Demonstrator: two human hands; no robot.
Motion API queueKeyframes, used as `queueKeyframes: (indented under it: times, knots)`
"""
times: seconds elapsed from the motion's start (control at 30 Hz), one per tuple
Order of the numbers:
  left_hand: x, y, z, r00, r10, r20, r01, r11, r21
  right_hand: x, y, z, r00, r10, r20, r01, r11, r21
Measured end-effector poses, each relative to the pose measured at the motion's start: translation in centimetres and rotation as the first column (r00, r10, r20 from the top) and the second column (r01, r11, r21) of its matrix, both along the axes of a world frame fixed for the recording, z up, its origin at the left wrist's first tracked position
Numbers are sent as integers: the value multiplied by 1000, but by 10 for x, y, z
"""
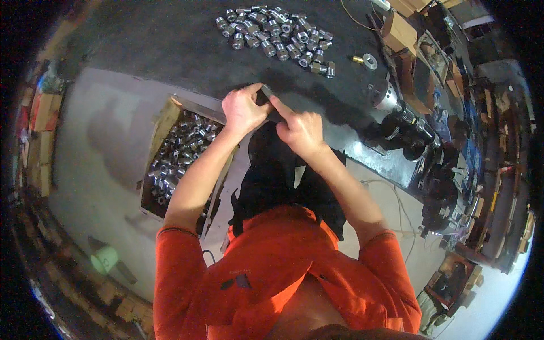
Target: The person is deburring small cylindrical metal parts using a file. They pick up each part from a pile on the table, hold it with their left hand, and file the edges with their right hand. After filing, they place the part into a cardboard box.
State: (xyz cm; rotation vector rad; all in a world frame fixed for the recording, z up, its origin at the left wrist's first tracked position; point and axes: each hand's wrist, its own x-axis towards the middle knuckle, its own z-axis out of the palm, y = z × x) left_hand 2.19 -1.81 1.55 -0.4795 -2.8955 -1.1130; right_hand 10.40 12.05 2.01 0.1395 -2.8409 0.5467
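Observation:
At the near edge of the dark workbench [158, 45], my left hand [243, 109] is closed, its thumb and forefinger pinching something small. My right hand [301, 130] is close beside it, the forefinger stretched toward the left fingertips and the other fingers curled in. What lies between the hands is dark, mostly covered by the fingers, and I cannot make out its kind. Beyond my hands, a pile of shiny metal fittings with hex parts [277, 34] is spread on the bench.
Below the bench on the left, a box [158, 127] holds many similar metal fittings. To the right on the bench stand a machine with a round metal chuck [386, 96], a brass piece [357, 59], a metal ring [370, 61] and cardboard boxes [399, 31]. Cables [399, 204] trail across the floor.

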Motion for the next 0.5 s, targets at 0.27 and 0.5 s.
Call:
queueKeyframes:
  times: [0.27,0.5]
  knots:
    - [-1,0,-8,997,30,-74,-26,998,53,6,3,6,999,-3,50,3,1000,-8]
    - [-2,1,-13,992,19,-124,-7,995,96,12,12,-3,1000,18,-19,-19,999,-36]
